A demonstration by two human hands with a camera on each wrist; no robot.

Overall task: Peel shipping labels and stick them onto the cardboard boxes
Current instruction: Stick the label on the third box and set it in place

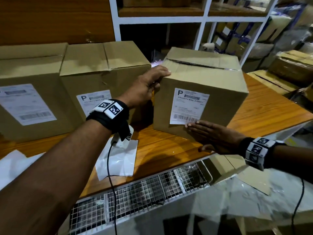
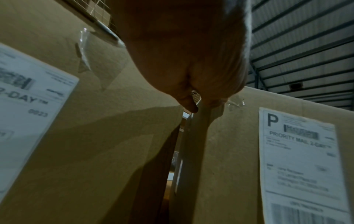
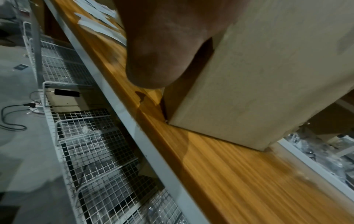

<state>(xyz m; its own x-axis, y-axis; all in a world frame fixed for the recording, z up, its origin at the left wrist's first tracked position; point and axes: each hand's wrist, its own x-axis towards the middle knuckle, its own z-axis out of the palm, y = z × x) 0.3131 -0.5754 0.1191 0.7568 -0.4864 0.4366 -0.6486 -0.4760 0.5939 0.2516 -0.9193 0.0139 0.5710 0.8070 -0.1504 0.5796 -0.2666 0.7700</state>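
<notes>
Three cardboard boxes stand on a wooden table. The right box carries a white shipping label on its front face. My left hand grips that box's top left corner, fingers curled over the top edge; the left wrist view shows the hand on the corner of the box beside its label. My right hand lies flat against the box front, fingertips on the label's bottom edge. In the right wrist view, the hand rests against the box.
The middle box and left box each bear a label. Peeled backing sheets lie on the table near the front edge. A wire basket hangs below the table. White shelving stands behind; more boxes are stacked at the right.
</notes>
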